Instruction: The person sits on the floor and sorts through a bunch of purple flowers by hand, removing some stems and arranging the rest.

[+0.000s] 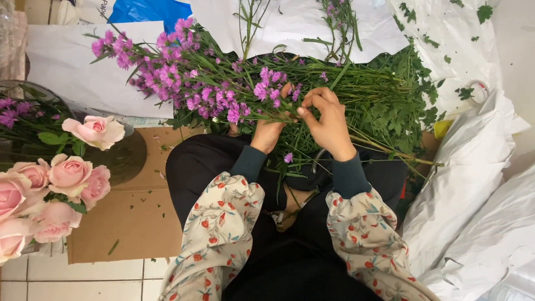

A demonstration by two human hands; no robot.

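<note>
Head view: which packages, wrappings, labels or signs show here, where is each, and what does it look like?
White paper bag: top left, behind the purple flowers, flat.
Blue-and-white printed package: top edge, partly cut off.
White wrapping sheets: right side, crumpled.
White sheet: top centre, under loose stems.
Brown cardboard: on the floor, bottom left, flat.
No screens.

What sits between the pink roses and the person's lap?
In the head view, a flat brown cardboard sheet strewn with leaf scraps lies between the pink roses and the lap.
</note>
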